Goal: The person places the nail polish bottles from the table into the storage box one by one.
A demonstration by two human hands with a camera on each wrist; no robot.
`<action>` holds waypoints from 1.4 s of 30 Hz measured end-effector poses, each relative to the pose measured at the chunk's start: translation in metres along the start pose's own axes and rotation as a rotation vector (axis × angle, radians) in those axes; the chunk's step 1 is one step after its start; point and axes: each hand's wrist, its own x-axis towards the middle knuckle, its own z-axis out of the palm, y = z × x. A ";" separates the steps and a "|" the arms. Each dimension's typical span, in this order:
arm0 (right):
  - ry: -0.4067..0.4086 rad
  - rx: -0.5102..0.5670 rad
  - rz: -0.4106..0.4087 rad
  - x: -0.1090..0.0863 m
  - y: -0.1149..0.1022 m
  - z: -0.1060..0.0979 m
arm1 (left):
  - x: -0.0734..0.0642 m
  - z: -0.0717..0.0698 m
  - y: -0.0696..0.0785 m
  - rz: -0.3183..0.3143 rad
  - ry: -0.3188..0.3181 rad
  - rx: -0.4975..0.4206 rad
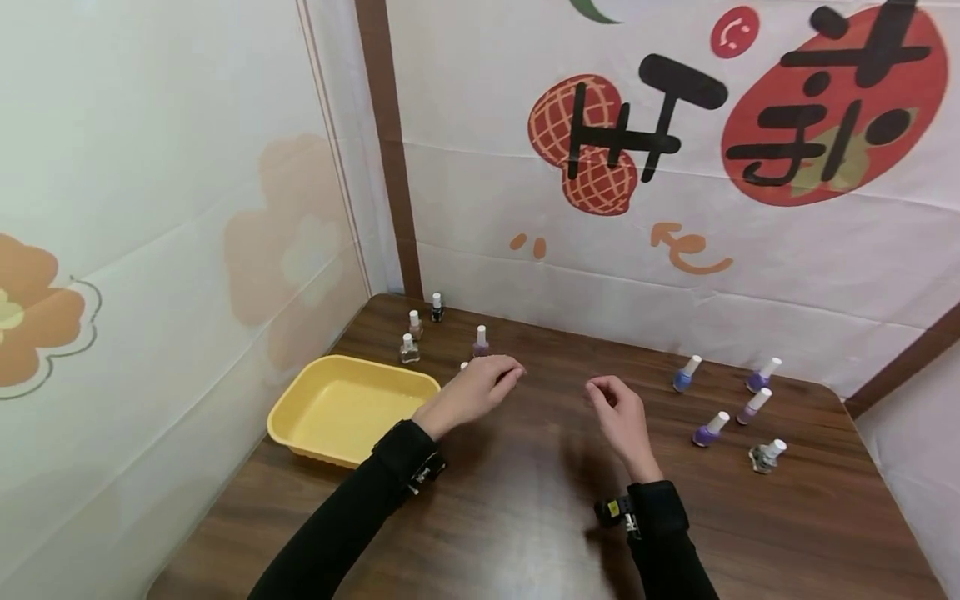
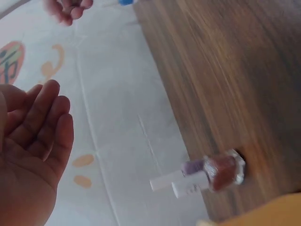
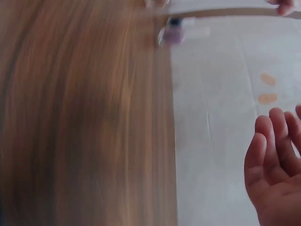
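Note:
In the head view my left hand (image 1: 474, 390) hovers over the table just right of a yellow tray (image 1: 352, 371), its fingers loosely bent around nothing. Close behind it stand a purple nail polish bottle (image 1: 481, 343) and another whose white cap (image 1: 464, 366) alone shows. My right hand (image 1: 621, 421) is also raised above the table, relaxed and holding nothing. The left wrist view shows a reddish-brown polish bottle (image 2: 222, 172) overlapping a purple one (image 2: 193, 167). To the right of my right hand are a blue polish bottle (image 1: 682, 379) and a violet one (image 1: 705, 433).
At the back left stand a clear polish bottle (image 1: 408, 352), a brownish one (image 1: 415, 327) and a dark one (image 1: 437, 311). Farther right are more bottles, including a clear one (image 1: 763, 457). Printed cloth (image 1: 480, 208) hangs along the wooden table's (image 1: 525, 517) back and sides.

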 end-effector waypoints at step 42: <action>-0.256 0.099 0.371 -0.091 -0.086 0.149 | -0.212 -0.085 -0.080 -0.746 0.576 0.133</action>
